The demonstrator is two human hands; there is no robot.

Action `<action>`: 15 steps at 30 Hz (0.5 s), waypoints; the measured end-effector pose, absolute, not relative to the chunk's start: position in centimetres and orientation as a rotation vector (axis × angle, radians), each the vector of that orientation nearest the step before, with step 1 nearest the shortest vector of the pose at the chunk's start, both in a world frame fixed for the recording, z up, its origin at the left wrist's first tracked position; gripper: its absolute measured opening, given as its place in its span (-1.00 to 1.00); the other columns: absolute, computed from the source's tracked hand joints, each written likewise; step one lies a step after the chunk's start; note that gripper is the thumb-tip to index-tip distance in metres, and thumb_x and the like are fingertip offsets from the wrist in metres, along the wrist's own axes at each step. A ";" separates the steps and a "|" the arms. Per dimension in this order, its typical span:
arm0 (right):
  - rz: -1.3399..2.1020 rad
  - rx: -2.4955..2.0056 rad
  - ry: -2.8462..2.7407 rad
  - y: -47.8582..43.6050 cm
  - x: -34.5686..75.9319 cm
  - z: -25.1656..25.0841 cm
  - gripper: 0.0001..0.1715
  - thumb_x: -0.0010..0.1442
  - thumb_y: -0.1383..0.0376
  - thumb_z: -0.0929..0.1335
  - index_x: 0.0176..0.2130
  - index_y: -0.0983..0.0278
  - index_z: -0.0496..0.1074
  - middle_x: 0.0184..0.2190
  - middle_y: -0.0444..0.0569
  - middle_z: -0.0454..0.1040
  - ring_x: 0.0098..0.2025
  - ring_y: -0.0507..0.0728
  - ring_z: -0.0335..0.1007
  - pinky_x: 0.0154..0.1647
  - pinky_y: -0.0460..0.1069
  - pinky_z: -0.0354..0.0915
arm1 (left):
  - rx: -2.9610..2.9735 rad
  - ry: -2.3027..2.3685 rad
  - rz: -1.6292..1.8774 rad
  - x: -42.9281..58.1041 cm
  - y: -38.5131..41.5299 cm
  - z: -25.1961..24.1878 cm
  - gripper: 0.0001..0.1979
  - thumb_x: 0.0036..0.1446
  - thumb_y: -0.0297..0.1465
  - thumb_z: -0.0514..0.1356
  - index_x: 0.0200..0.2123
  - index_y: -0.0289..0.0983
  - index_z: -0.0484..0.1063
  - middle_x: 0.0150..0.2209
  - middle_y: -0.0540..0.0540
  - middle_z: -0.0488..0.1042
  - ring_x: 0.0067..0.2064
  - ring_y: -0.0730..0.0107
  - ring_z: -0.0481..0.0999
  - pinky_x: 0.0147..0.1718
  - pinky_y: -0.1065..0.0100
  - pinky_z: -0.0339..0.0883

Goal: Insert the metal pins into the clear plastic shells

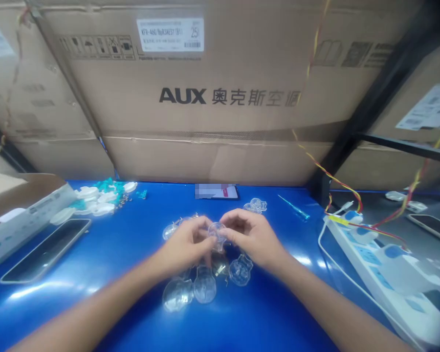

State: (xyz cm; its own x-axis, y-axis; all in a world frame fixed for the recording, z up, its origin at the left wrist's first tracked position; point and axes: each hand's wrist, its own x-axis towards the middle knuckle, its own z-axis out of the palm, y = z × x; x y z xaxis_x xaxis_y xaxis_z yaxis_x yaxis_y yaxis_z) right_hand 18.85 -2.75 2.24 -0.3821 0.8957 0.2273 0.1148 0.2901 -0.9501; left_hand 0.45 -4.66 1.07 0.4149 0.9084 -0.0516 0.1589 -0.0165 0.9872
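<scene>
Between my two hands, above the blue table [124,313], is a clear round plastic part [216,230] with a small tab. My left hand [190,239] pinches its left side with thumb and fingers. From the other side my right hand [247,234] grips its edge, thumb and forefinger closed. More clear round plastic pieces [204,286] lie just below the hands, one of them [240,271] to the right. Small brass-coloured metal bits [221,268] sit among them, partly hidden by my hands. Another clear pair [255,205] lies beyond my right hand.
White round parts [95,200] and teal pieces [112,186] are heaped at the back left, near a phone [47,249] and an open carton [29,227]. A second phone [217,191], a blue screwdriver [294,208] and a white power strip [381,274] with cables stand toward the back and right.
</scene>
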 end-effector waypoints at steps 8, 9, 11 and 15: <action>1.055 -0.986 -1.808 -2.4 19.4 2.9 -0.78 0.21 0.26 0.29 -0.29 0.29 0.50 -0.44 -0.06 0.52 -0.49 0.03 0.38 -0.44 -0.06 0.32 | 1.456 0.966 0.803 0.3 -4.3 1.8 -0.73 0.16 -0.24 0.16 -0.18 -0.32 0.35 -0.30 -0.18 0.56 -0.52 0.37 0.54 -0.66 0.46 0.27; 0.985 -1.048 -1.823 -2.1 19.8 2.8 -0.76 0.23 0.25 0.26 -0.30 0.29 0.50 -0.46 -0.07 0.52 -0.50 0.03 0.37 -0.45 -0.06 0.30 | 1.423 0.988 0.850 0.2 -4.1 1.8 -0.73 0.16 -0.23 0.16 -0.21 -0.33 0.35 -0.29 -0.20 0.56 -0.51 0.36 0.54 -0.65 0.45 0.28; 0.774 -1.198 -1.913 -1.3 20.7 2.7 -0.79 0.19 0.28 0.28 -0.36 0.29 0.49 -0.47 -0.06 0.51 -0.47 0.05 0.38 -0.43 -0.06 0.27 | 1.359 1.046 0.962 0.0 -3.7 1.7 -0.73 0.16 -0.22 0.16 -0.23 -0.33 0.32 -0.27 -0.23 0.56 -0.49 0.34 0.55 -0.62 0.43 0.31; 0.686 -1.387 -2.275 0.0 22.4 2.6 -0.92 0.03 0.37 0.35 -0.44 0.29 0.48 -0.49 -0.07 0.50 -0.46 0.07 0.38 -0.45 -0.07 0.22 | 1.283 1.172 1.114 -0.3 -3.2 1.4 -0.73 0.15 -0.22 0.16 -0.23 -0.32 0.28 -0.25 -0.24 0.57 -0.45 0.32 0.58 -0.58 0.42 0.34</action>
